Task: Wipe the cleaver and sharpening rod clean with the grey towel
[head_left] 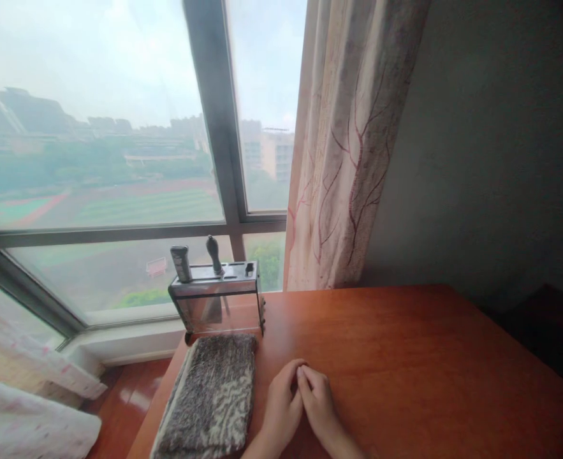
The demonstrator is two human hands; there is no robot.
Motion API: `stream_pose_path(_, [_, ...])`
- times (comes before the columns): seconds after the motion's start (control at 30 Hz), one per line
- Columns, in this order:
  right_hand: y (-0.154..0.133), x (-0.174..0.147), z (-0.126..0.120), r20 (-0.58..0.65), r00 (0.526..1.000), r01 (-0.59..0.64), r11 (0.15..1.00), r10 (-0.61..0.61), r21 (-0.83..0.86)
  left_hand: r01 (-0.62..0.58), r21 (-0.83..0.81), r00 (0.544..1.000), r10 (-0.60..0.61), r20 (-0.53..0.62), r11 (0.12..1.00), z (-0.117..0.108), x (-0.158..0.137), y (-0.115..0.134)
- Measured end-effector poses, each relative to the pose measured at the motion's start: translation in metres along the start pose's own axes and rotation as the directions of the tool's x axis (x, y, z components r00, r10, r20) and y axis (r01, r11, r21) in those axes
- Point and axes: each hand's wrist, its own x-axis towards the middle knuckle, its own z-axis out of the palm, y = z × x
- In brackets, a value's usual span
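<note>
On my feed I get both bare hands near the bottom edge, meeting on the wooden table [381, 357]: left hand [282, 401] and right hand [318, 401] lean in against each other, thumbs side by side, fingers bent and partly hidden, forearms running out of frame. Can't tell how far either is closed underneath, and I see nothing gripped. Nearest item is the folded towel [214, 389], just left of the left hand, not touching it; grey, fuzzy, pale pattern on its lower right part, lying along the table's left side. Right behind the towel I have the knife holder [221, 284], upright at the table's far left corner: metal-looking top, see-through front, small dark knobs on its right side. Two handles stick up from it, a blocky grey-black handle [181, 264] at the left and a rounded dark handle [213, 254] nearer the middle; a dark blade shape shows through the front, and the slot at the right end has no handle in it. Beyond that, window frame [219, 121], patterned curtain [341, 153] just past the table's far edge, dark wall [482, 159] on the right.
</note>
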Motion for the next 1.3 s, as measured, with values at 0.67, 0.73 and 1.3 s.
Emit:
stream_pose_path(0.67, [-0.023, 0.013, -0.025, 0.180, 0.980, 0.087, 0.996, -0.083, -0.014, -0.021, -0.053, 0.999, 0.022, 0.026, 0.998, -0.002, 0.002, 0.002])
stream_pose_path(0.73, [-0.022, 0.014, -0.025, 0.183, 0.980, 0.087, 0.996, -0.083, -0.013, -0.019, -0.049, 0.999, 0.021, 0.025, 0.999, -0.002, 0.003, 0.001])
stream_pose_path(1.3, [-0.010, 0.012, -0.016, 0.138, 0.985, 0.118, 0.990, -0.105, -0.084, -0.035, 0.056, 0.999, 0.037, -0.027, 0.998, 0.003, 0.003, 0.005])
